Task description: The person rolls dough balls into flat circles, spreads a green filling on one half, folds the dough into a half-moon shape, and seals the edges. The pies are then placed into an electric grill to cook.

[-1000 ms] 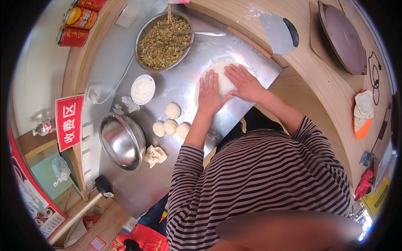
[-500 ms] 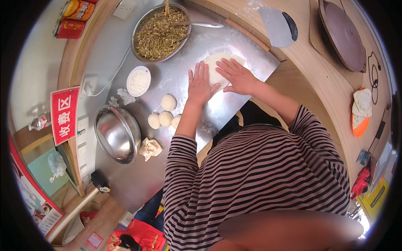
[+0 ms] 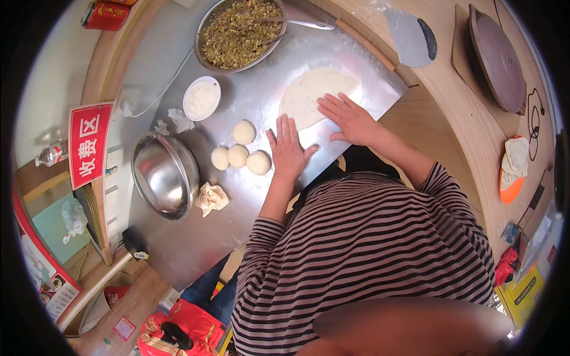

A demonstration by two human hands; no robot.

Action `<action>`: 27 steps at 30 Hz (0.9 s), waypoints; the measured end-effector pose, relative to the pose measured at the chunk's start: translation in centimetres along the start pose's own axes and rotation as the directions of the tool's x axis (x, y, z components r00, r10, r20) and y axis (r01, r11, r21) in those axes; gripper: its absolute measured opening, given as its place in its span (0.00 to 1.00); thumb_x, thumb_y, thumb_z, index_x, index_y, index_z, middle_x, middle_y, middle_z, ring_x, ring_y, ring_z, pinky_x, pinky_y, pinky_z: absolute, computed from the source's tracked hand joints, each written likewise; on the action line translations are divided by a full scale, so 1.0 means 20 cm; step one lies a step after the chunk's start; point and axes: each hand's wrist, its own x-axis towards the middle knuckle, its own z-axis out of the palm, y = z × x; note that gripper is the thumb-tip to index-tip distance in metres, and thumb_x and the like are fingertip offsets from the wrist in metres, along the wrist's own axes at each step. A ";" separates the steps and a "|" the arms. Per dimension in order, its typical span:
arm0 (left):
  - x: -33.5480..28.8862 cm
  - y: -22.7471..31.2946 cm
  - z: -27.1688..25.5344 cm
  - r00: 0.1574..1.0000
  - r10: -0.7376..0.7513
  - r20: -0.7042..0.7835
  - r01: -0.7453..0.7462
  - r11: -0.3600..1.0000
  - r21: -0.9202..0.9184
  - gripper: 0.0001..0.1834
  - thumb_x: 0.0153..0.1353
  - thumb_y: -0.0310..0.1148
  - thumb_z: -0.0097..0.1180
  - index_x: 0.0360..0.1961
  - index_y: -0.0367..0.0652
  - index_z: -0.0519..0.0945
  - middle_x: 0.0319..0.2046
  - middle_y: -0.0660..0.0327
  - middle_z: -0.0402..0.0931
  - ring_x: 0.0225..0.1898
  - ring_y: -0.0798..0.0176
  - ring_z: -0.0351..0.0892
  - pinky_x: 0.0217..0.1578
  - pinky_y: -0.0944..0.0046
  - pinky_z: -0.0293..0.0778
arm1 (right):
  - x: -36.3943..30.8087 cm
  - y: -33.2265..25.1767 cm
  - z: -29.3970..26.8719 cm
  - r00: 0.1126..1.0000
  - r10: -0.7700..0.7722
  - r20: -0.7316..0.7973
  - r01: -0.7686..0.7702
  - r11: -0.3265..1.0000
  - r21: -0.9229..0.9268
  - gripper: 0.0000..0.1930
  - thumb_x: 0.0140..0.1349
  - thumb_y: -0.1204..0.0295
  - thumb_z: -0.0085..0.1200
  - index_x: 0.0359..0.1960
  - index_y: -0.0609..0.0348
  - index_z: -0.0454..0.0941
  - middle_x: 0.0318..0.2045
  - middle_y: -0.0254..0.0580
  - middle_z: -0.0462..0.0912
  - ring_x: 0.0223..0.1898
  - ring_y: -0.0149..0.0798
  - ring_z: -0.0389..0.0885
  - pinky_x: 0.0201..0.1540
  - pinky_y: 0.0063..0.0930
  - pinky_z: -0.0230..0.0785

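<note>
A flat, rounded sheet of dough [image 3: 312, 92] lies on the metal worktop [image 3: 196, 255]. My right hand [image 3: 351, 120] is open, with its outstretched fingers resting over the dough's near right part. At the near left edge of the sheet, my left hand [image 3: 289, 145] lies open and flat, its fingertips just at the rim. Neither hand grips anything. Left of my left hand sit several round dough balls [image 3: 238, 155] in a cluster. Beyond them stands a white bowl of white flour or paste [image 3: 202, 99].
At the back is a steel bowl of chopped filling [image 3: 237, 35] with a spoon [image 3: 303, 24]. An empty-looking steel basin [image 3: 163, 176] stands left, beside a crumpled cloth [image 3: 211, 199]. A rolling pin [image 3: 365, 44] lies along the far edge; a dough scraper [image 3: 409, 38] and round griddle [image 3: 497, 59] are right.
Both hands have drawn back toward me, so more of the dough sheet shows. My left hand has slid from over the dough to its near edge. The whole view has shifted slightly.
</note>
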 end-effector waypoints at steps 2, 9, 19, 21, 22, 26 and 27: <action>-0.02 -0.03 0.01 0.997 0.023 -0.074 -0.022 1.000 0.015 0.62 0.53 0.64 0.61 0.75 0.30 0.49 0.76 0.41 0.44 0.78 0.44 0.39 0.72 0.32 0.28 | -0.01 -0.02 -0.01 0.999 0.005 -0.040 -0.005 1.000 0.004 0.45 0.57 0.49 0.62 0.72 0.59 0.59 0.75 0.40 0.56 0.77 0.43 0.48 0.79 0.44 0.40; -0.14 -0.06 0.11 0.978 -0.099 -0.186 0.091 0.995 -0.051 0.61 0.55 0.65 0.58 0.72 0.24 0.50 0.75 0.34 0.44 0.77 0.35 0.41 0.70 0.27 0.30 | 0.02 -0.15 0.02 0.995 0.023 -0.097 -0.017 0.998 0.059 0.45 0.56 0.50 0.62 0.72 0.61 0.60 0.75 0.41 0.56 0.77 0.43 0.49 0.79 0.43 0.40; -0.13 -0.11 0.18 0.988 0.056 -0.142 -0.055 0.998 0.013 0.65 0.51 0.75 0.52 0.74 0.29 0.52 0.76 0.40 0.46 0.77 0.38 0.43 0.69 0.26 0.34 | 0.17 -0.26 0.20 0.995 -0.090 0.048 0.084 0.989 0.121 0.45 0.58 0.50 0.59 0.74 0.58 0.57 0.75 0.39 0.57 0.78 0.38 0.47 0.80 0.42 0.35; -0.12 -0.11 0.16 0.993 0.074 -0.095 -0.076 0.997 -0.016 0.68 0.47 0.77 0.53 0.74 0.31 0.52 0.76 0.41 0.47 0.77 0.39 0.43 0.70 0.26 0.33 | 0.17 -0.26 0.20 0.995 -0.095 0.010 0.093 0.986 0.139 0.46 0.58 0.50 0.60 0.74 0.59 0.57 0.75 0.40 0.57 0.78 0.39 0.48 0.79 0.42 0.35; -0.12 -0.11 0.15 0.994 0.074 -0.077 -0.074 0.997 0.004 0.69 0.46 0.78 0.53 0.74 0.31 0.53 0.76 0.43 0.47 0.77 0.41 0.43 0.70 0.27 0.33 | 0.16 -0.26 0.21 0.996 -0.083 0.035 0.076 0.983 0.168 0.46 0.58 0.50 0.60 0.74 0.59 0.57 0.75 0.41 0.58 0.78 0.39 0.48 0.79 0.42 0.36; -0.09 -0.11 0.08 0.992 0.116 -0.052 -0.116 0.993 0.005 0.72 0.40 0.79 0.56 0.74 0.30 0.54 0.76 0.45 0.48 0.78 0.44 0.43 0.72 0.31 0.33 | 0.14 -0.27 0.19 0.998 -0.067 0.023 0.063 0.987 0.150 0.48 0.56 0.50 0.61 0.74 0.62 0.56 0.74 0.45 0.58 0.77 0.41 0.49 0.79 0.42 0.38; -0.09 -0.10 0.06 0.989 0.146 -0.017 -0.146 0.989 -0.023 0.72 0.39 0.78 0.56 0.74 0.30 0.53 0.76 0.45 0.48 0.78 0.44 0.42 0.72 0.31 0.32 | 0.12 -0.27 0.18 0.998 -0.059 0.020 0.054 0.984 0.171 0.48 0.56 0.50 0.61 0.74 0.62 0.56 0.74 0.46 0.58 0.77 0.42 0.49 0.79 0.42 0.38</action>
